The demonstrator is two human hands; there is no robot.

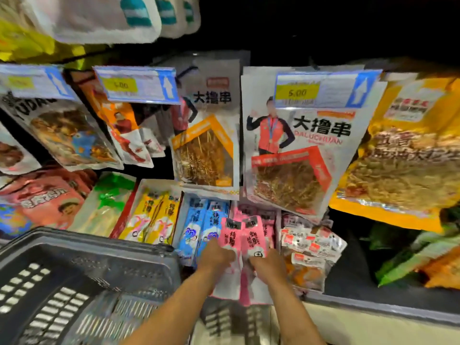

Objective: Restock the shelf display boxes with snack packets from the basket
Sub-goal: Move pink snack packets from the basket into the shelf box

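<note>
The setting is a shop shelving unit. The upper right recess is dark and unlit. Blue-edged price tag holders (pixel 323 89) with yellow labels hang along the upper rail. A grey shelf edge (pixel 388 308) runs across the lower right, with a pale panel (pixel 373 332) below it.

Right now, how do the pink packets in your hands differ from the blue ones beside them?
The pink packets are gripped by both hands, left hand and right hand; the blue packets stand untouched in their box. Pink sits right of blue. Both are slim, upright and similarly printed.
</note>
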